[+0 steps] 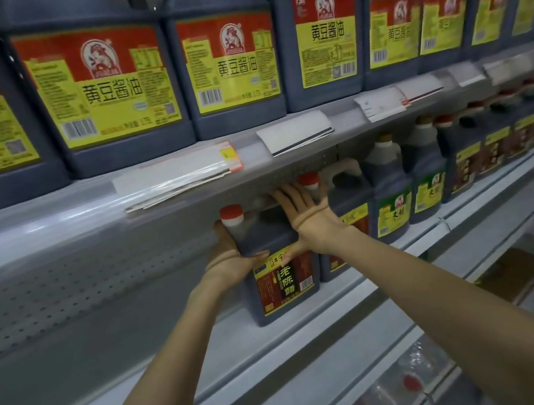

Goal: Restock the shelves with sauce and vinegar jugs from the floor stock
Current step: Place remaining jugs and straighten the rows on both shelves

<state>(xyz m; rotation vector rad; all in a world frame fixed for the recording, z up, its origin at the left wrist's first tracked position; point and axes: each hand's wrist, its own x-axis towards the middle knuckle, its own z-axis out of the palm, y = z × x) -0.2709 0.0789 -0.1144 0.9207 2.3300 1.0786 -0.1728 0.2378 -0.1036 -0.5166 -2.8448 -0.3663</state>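
Note:
A dark vinegar jug (282, 290) with a red cap and a black-and-red label stands at the front of the middle shelf (311, 320). My left hand (232, 259) grips its left shoulder below the cap, thumb across the front. My right hand (306, 217) lies on its top right, fingers stretched back over the handle and thumb down the front. A second red-capped jug (348, 221) of the same kind stands right beside it, partly hidden by my right wrist.
Large soy sauce jugs (103, 88) with yellow-and-red labels fill the upper shelf, price tags (296, 132) along its edge. To the right on the middle shelf stand green-labelled bottles (391, 194) and further dark jugs. Left of the held jug is perforated back panel (81, 292).

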